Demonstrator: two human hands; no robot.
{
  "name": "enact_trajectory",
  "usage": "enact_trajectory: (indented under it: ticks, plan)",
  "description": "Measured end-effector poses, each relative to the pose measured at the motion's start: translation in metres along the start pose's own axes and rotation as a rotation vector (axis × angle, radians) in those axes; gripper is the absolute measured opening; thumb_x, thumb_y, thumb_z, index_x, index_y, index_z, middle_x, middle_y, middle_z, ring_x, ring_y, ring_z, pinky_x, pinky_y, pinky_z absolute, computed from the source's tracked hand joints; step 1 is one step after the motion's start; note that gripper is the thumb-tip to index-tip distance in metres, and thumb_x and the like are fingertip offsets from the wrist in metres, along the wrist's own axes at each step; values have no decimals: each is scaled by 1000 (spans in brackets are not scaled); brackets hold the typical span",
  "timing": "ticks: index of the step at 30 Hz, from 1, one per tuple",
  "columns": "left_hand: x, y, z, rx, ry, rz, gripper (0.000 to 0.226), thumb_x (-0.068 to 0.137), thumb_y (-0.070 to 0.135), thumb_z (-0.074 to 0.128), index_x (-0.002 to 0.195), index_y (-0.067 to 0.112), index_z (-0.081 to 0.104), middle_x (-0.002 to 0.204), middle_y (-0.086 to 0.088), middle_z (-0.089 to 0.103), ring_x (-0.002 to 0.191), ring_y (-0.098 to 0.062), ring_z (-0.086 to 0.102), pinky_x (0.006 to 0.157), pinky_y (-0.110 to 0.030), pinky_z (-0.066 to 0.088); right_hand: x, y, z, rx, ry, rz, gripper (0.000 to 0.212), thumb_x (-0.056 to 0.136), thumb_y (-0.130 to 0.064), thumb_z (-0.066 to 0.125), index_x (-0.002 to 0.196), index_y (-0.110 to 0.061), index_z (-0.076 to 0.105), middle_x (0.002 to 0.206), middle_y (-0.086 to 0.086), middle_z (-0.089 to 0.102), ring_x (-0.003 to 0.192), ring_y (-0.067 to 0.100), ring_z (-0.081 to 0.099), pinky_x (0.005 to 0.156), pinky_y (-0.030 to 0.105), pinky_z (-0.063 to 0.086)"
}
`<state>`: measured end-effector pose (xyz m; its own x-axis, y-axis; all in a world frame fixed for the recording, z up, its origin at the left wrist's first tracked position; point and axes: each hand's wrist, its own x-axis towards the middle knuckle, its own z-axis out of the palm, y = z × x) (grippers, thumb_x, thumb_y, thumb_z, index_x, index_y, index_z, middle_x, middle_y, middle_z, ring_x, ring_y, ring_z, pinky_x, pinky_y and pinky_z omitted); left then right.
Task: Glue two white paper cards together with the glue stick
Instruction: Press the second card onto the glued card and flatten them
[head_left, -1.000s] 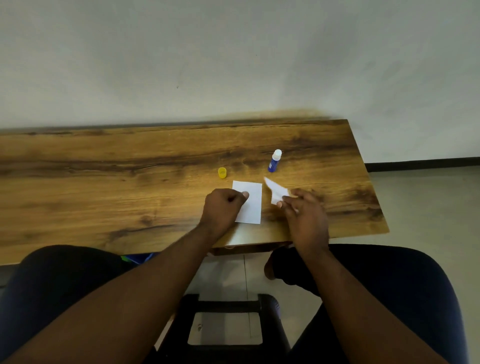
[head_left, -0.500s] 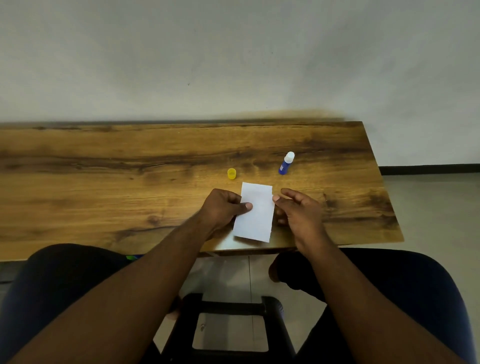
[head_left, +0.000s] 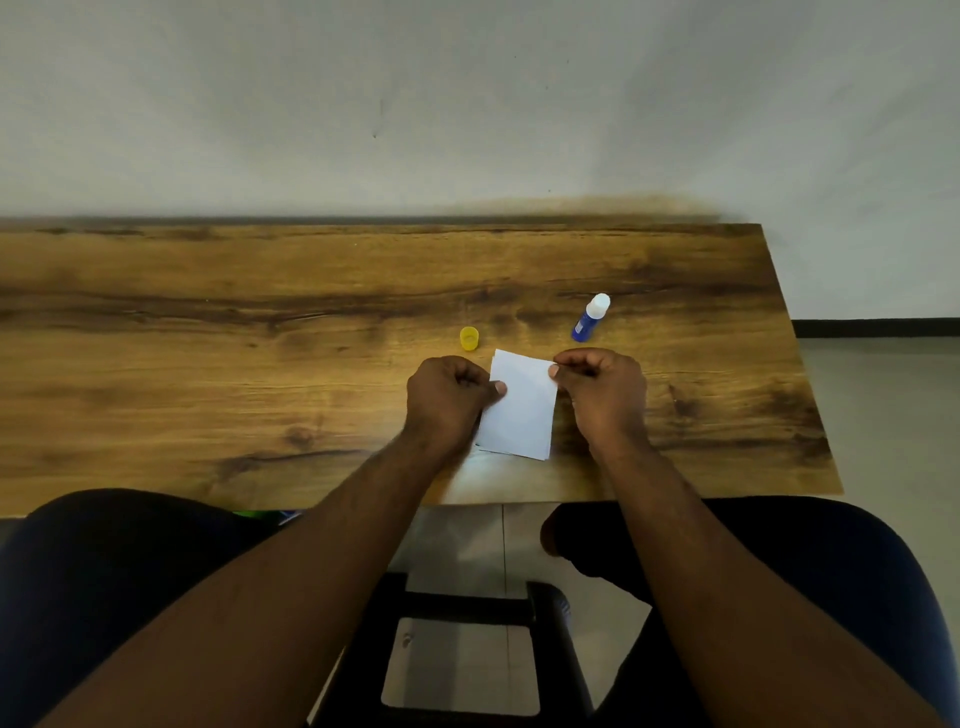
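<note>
A: Where the wooden table (head_left: 260, 364) meets the pale wall (head_left: 467, 104), state the layout, largest item first.

B: The table spans the head view from the left edge to its right corner. The person's two bare forearms reach over its near edge. Below that edge, a black stool (head_left: 467, 608) stands on the tiled floor between the person's dark-clad legs.

A: Position of the white paper cards (head_left: 522, 410)?

B: They lie on the table near its front edge, between the two hands. A second edge shows at the top-left and bottom-left corners, so one card lies over the other, slightly offset. Whether they are stuck together cannot be told.

A: Condition of the left hand (head_left: 449, 400)?

B: Fingers curled, with the thumb tip on the left edge of the cards. It pinches that edge.

A: The right hand (head_left: 605, 395)?

B: Fingers curled likewise, pinching the cards' upper right corner between thumb and forefinger.

A: Remaining items?

B: The glue stick (head_left: 590, 318), blue body and white tip, stands uncapped just beyond the right hand, apart from it. The yellow cap (head_left: 469, 339) sits beyond the left hand, near the cards' far left corner, not touching them.
</note>
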<state>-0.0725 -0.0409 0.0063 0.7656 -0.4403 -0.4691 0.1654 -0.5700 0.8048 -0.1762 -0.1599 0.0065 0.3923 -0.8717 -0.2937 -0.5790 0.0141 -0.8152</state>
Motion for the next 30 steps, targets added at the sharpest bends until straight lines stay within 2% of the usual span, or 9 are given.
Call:
enact_trajectory:
  ticks: [4, 8, 11, 15, 19, 21, 23, 26, 30]
  plan:
    - [1, -1, 2, 55, 25, 32, 13, 74, 13, 80, 66, 15, 69, 67, 4, 67, 61, -10, 60, 56, -21, 44, 5, 5, 4, -81, 15, -44, 12, 83, -13, 70, 94, -14, 75, 83, -12, 64, 68, -6, 55, 66, 8, 39]
    - [3, -1, 5, 98, 39, 36, 9, 73, 13, 80, 69, 10, 72, 70, 0, 69, 64, -13, 62, 61, -26, 51, 5, 7, 8, -136, 8, -101, 14, 84, -11, 68, 96, -12, 75, 94, -2, 73, 69, -2, 56, 71, 11, 41]
    - [3, -1, 6, 118, 44, 37, 9, 73, 13, 80, 70, 10, 72, 73, -1, 70, 68, -15, 64, 66, -29, 54, 5, 6, 10, -173, 11, -134, 16, 85, -11, 67, 100, -10, 74, 101, 3, 73, 80, 3, 56, 74, 12, 38]
    - [4, -3, 5, 157, 40, 49, 11, 71, 13, 79, 67, 13, 69, 70, -1, 69, 66, -20, 64, 65, -33, 56, 5, 9, 11, -239, -19, -192, 21, 85, -12, 67, 105, -11, 72, 107, 4, 71, 88, 8, 59, 82, 19, 43]
    - [4, -2, 4, 192, 29, 59, 13, 72, 11, 78, 65, 13, 67, 68, -3, 68, 66, -23, 64, 62, -33, 55, 8, 10, 11, -367, -122, -263, 33, 82, -16, 69, 115, -15, 67, 112, 5, 62, 98, 17, 60, 92, 34, 49]
    - [3, -2, 3, 192, 21, 65, 14, 72, 9, 78, 65, 13, 67, 66, -2, 67, 65, -23, 64, 62, -33, 54, 9, 8, 10, -416, -168, -283, 34, 83, -18, 69, 116, -15, 66, 113, 5, 58, 99, 19, 59, 92, 37, 49]
    - [2, -2, 3, 195, 10, 71, 16, 71, 8, 78, 63, 14, 66, 64, 0, 66, 64, -21, 63, 62, -32, 53, 12, 6, 8, -455, -191, -299, 32, 82, -19, 71, 114, -15, 67, 110, 4, 58, 97, 19, 58, 89, 35, 48]
    - [1, -2, 2, 196, 0, 80, 20, 71, 6, 77, 61, 17, 64, 62, 2, 64, 63, -19, 61, 60, -28, 50, 14, 3, 7, -464, -208, -293, 21, 78, -18, 74, 98, -17, 70, 98, -3, 54, 91, 16, 56, 80, 29, 46]
    - [-2, -3, 1, 200, -2, 90, 19, 72, 4, 76, 63, 17, 65, 61, 7, 61, 62, -13, 57, 56, -22, 43, 13, 4, 8, -444, -217, -253, 16, 74, -18, 77, 85, -21, 66, 94, -3, 61, 87, 16, 58, 76, 34, 51]
